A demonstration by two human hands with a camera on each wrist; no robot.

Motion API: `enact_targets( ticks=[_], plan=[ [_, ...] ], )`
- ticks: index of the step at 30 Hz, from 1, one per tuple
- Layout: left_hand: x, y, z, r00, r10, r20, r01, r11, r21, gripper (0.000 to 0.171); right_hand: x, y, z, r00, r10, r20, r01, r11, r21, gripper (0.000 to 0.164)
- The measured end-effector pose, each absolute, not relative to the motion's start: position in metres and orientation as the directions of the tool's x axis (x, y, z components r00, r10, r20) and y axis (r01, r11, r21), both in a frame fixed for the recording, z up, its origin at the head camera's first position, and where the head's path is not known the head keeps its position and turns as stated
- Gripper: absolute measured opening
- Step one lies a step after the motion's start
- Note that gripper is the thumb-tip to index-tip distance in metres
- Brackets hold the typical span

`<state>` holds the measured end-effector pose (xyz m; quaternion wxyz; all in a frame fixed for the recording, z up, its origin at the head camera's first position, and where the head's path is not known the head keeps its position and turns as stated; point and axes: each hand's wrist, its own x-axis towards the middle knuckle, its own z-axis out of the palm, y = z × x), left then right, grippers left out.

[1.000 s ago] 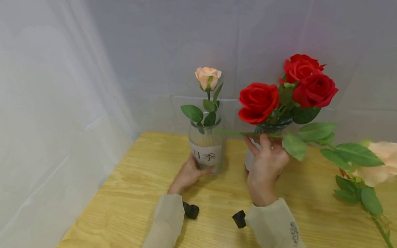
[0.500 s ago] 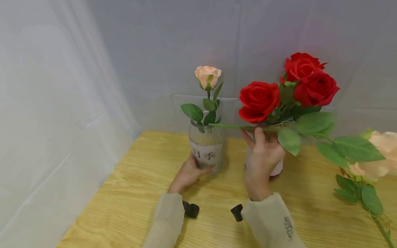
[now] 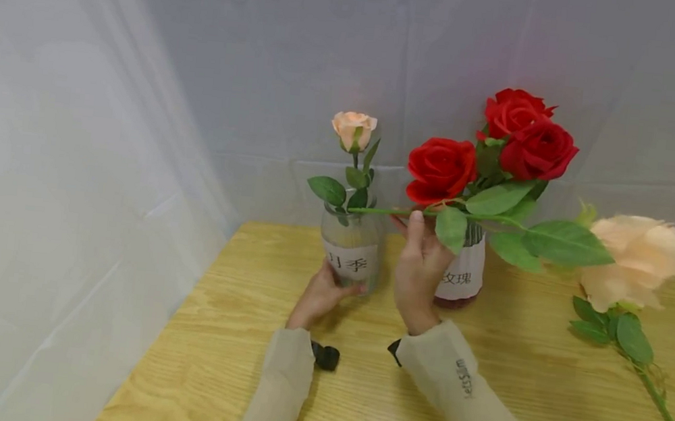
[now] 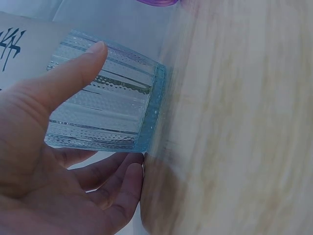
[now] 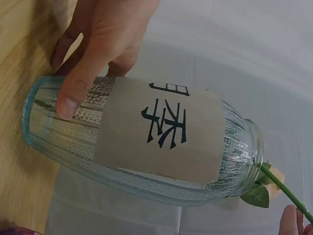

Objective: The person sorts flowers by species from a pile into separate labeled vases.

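Note:
My left hand (image 3: 319, 297) grips a clear ribbed glass vase (image 3: 347, 262) near its base, thumb across the front. The left wrist view shows its thumb and fingers around the vase's lower part (image 4: 112, 107). Inside stands a small peach rose (image 3: 354, 131) with green leaves. My right hand (image 3: 419, 276) pinches the green stem of a large peach rose (image 3: 634, 259), held nearly level with its bloom to the right. In the right wrist view that stem (image 5: 286, 191) has its cut end right at the mouth of the vase, which bears a paper label (image 5: 164, 132) with black characters.
Just right stands a second labelled vase (image 3: 459, 276) with three red roses (image 3: 442, 170), partly behind the held leaves. Another flower stem (image 3: 668, 418) lies on the wooden table (image 3: 225, 362) at right. A pale sheet (image 3: 304, 45) hangs behind.
My right hand has moved left and slightly up with the large peach rose, bringing the stem end to the vase mouth. The second vase's label now shows. My left hand stays put.

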<state>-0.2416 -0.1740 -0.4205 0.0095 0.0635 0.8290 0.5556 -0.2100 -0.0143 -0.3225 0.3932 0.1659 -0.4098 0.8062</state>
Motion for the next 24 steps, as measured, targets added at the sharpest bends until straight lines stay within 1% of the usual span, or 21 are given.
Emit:
enact_targets(
  ticks=[4,7,10,15,19,21,24],
  plan=[
    [-0.241,-0.173,-0.419,-0.991,0.123,0.050,0.091,0.354,0.931,0.088,-0.214,-0.017,-0.323,-0.550,0.448,0.705,-0.828,-0.185,-0.529,0.011],
    [-0.241,-0.174,-0.420,-0.989,0.136,0.060,0.103,0.341,0.934,0.087,-0.217,-0.018,-0.322,-0.490,0.386,0.781,-0.858,-0.054,-0.511,0.009],
    [-0.242,-0.174,-0.420,-0.987,0.148,0.069,0.114,0.325,0.939,0.086,-0.220,-0.017,-0.321,-0.470,0.322,0.821,-0.860,0.040,-0.508,0.010],
    [-0.241,-0.175,-0.420,-0.985,0.160,0.070,0.120,0.333,0.935,0.085,-0.225,-0.018,-0.317,-0.504,0.227,0.834,-0.832,0.135,-0.539,0.011],
    [-0.242,-0.175,-0.420,-0.984,0.164,0.074,0.128,0.352,0.927,0.084,-0.231,-0.017,-0.312,-0.547,0.125,0.828,-0.798,0.219,-0.561,0.009],
    [-0.242,-0.176,-0.420,-0.984,0.160,0.075,0.129,0.359,0.924,0.083,-0.235,-0.016,-0.309,-0.577,0.072,0.813,-0.774,0.269,-0.573,0.008],
    [-0.243,-0.176,-0.421,-0.986,0.150,0.069,0.120,0.362,0.925,0.084,-0.241,-0.015,-0.303,-0.656,-0.004,0.755,-0.712,0.333,-0.618,0.013]
  ],
)
